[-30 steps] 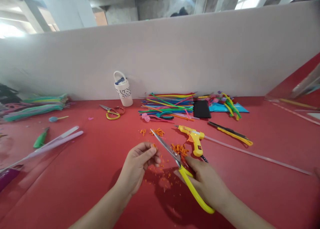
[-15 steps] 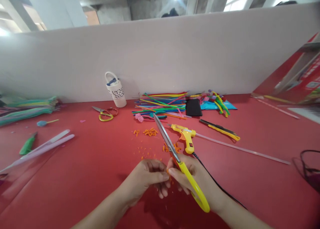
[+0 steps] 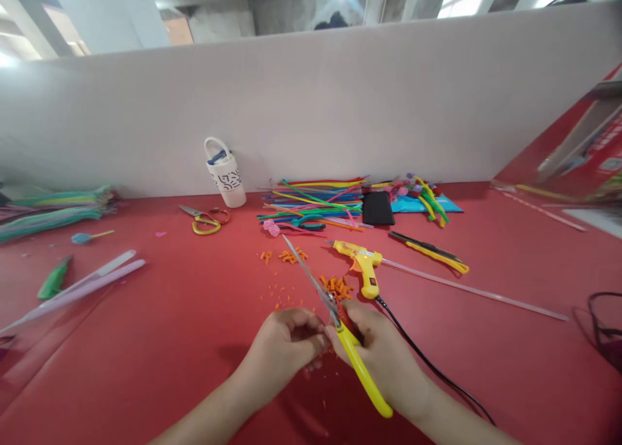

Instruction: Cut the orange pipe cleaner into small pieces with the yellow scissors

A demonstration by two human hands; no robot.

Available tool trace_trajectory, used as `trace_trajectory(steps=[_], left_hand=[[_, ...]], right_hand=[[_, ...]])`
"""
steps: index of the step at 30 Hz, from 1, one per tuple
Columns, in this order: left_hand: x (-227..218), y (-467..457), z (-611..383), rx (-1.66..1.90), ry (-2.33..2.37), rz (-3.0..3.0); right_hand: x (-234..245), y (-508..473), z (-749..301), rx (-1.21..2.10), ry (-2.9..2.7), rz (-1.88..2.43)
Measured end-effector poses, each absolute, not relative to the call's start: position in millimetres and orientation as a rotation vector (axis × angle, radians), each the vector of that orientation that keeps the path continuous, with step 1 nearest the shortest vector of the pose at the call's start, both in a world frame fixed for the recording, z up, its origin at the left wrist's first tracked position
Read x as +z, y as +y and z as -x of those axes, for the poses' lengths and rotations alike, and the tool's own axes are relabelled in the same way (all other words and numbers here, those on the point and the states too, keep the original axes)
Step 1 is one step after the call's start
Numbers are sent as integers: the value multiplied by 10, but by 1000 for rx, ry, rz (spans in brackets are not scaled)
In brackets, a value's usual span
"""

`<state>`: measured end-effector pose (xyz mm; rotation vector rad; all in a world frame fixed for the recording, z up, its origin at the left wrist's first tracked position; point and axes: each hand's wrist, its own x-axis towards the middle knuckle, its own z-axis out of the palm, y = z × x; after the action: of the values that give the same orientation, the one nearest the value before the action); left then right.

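Observation:
My right hand (image 3: pixel 383 348) is closed round a pair of scissors (image 3: pixel 357 361) with yellow and red handles. Their blades point up and to the left, away from me. Touching its fingertips, my left hand (image 3: pixel 286 348) is pinched closed; a small orange piece seems to be between the fingers, mostly hidden. Just beyond the hands lies a heap of short orange fuzzy pieces (image 3: pixel 337 287). A second group of orange pieces (image 3: pixel 291 256) sits farther back, and tiny orange crumbs (image 3: pixel 284 296) are scattered on the red table (image 3: pixel 184 341).
A yellow hot glue gun (image 3: pixel 362 263) with a black cord lies right of the heap. Behind are coloured pipe cleaners (image 3: pixel 311 199), a black phone-like slab (image 3: pixel 378 208) and a white cup (image 3: pixel 228 181). Other scissors (image 3: pixel 207 225) lie back left, a yellow-handled cutter (image 3: pixel 432 254) to the right.
The scissors have swung left and lower, their tips now nearer the back group of orange pieces. My right hand has turned with them; the left hand stays almost in place.

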<state>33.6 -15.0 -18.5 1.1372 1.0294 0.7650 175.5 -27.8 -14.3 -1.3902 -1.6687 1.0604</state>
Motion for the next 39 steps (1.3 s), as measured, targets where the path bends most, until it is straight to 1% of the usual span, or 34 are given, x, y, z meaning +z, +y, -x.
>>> trace_trajectory(steps=[4, 10, 15, 39], left_hand=[[-119, -92, -266, 866, 1043, -1086], [-32, 4, -118, 1137, 969, -916], [-9, 10, -75, 1214, 897, -870], [30, 14, -32, 1226, 824, -846]], right_hand=[[-124, -263, -1844, 867, -1850, 1469], [-120, -243, -1906, 573, -2154, 1613], [-182, -259, -1899, 389, -2320, 1654], [-241, -289, -1913, 276, -2404, 1530]])
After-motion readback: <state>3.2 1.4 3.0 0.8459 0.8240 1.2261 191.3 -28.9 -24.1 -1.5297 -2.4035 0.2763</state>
